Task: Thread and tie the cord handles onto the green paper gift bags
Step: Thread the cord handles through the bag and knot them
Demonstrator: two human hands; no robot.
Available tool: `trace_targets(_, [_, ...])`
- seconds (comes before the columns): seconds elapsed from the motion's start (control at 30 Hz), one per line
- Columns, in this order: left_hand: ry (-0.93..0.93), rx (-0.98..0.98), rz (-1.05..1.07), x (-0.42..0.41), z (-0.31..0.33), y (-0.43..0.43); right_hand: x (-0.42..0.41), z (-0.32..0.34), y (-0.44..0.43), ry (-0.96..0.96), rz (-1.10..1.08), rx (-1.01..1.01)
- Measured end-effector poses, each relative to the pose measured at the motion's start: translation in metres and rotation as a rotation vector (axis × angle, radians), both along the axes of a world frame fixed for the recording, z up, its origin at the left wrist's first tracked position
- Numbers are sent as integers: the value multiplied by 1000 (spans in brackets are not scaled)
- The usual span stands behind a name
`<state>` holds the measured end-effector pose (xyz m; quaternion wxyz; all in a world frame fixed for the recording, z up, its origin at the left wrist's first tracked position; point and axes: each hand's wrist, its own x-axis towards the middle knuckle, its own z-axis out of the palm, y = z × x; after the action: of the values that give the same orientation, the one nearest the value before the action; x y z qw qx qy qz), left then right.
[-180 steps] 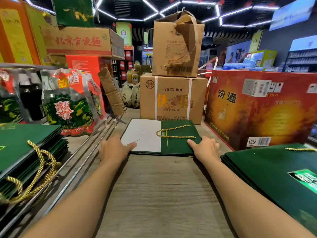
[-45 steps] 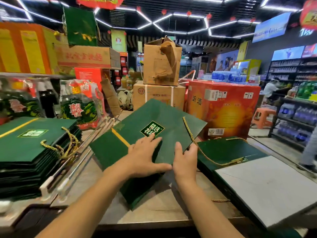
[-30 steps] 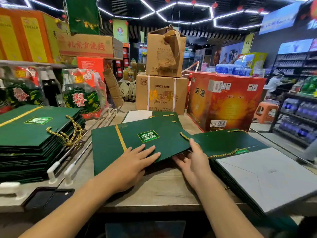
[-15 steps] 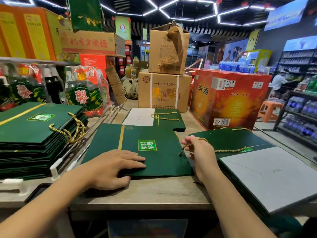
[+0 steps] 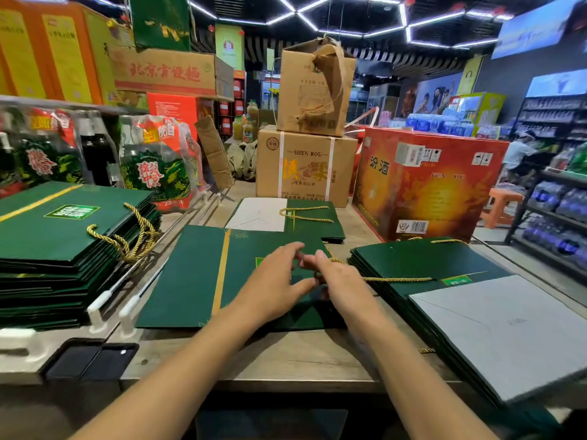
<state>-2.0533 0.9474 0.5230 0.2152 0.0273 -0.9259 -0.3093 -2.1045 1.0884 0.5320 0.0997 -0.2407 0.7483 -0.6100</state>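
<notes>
Bag (image 5: 203, 274) lies flat at the middle of the counter (image 5: 286, 360), gold stripe facing up. The right hand (image 5: 341, 281) is at the bag's right edge. Its grip is closed, with fingers curled round the gold cord (image 5: 397, 279). From there the cord runs right across the right stack (image 5: 413, 262) of green bags, which sits just beside the bag.

The left hand (image 5: 273, 281) rests over the bag's label. Its grip is open, fingers extended and spread, fingertips meeting those of the right hand. Whether it touches the cord cannot be told. Both hands hide the spot where cord meets bag.

A far bag (image 5: 317, 228) with its cord fitted lies behind. The left stack (image 5: 63, 236), cords attached, sits on the left. A phone (image 5: 92, 360) lies at the near left edge. Cartons (image 5: 305, 166) and a red box (image 5: 428, 192) stand along the back.
</notes>
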Motion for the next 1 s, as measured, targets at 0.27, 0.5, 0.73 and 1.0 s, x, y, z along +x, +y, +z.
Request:
trace_targets(0.27, [297, 23, 41, -20, -10, 28, -5, -5, 2, -100, -46, -85])
trace_targets(0.5, [273, 55, 87, -14, -5, 12, -23, -5, 11, -436, -184, -500])
trace_targets(0.73, [-142, 60, 70, -6, 0, -14, -34, 4, 23, -407, -241, -595])
trace_targets(1.0, [85, 162, -78, -17, 25, 9, -27, -5, 10, -186, -109, -342])
